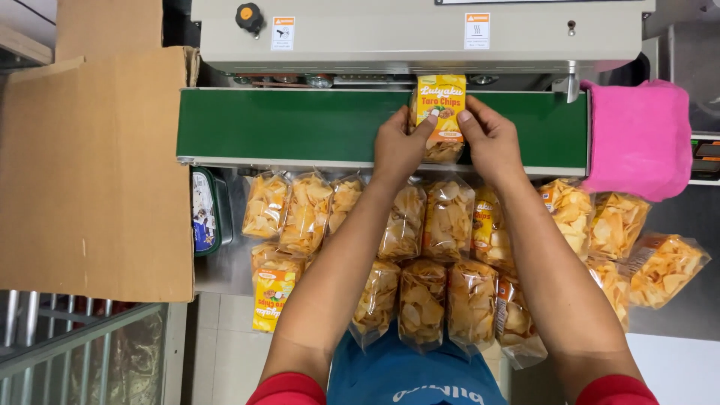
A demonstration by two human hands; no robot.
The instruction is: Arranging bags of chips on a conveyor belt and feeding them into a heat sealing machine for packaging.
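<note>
A clear bag of yellow chips with a yellow label (pixel 441 112) lies on the green conveyor belt (pixel 285 124), its top under the grey sealing machine (pixel 420 34). My left hand (pixel 400 142) grips the bag's left edge and my right hand (pixel 489 139) grips its right edge. Both arms reach forward over a row of several more chip bags (pixel 420 225) lying on the steel table below the belt.
A large cardboard box (pixel 90 165) stands at the left. A pink cloth (pixel 637 135) covers something at the belt's right end. More chip bags (pixel 622 247) lie at the right. A wire rack (pixel 67 352) is at the lower left.
</note>
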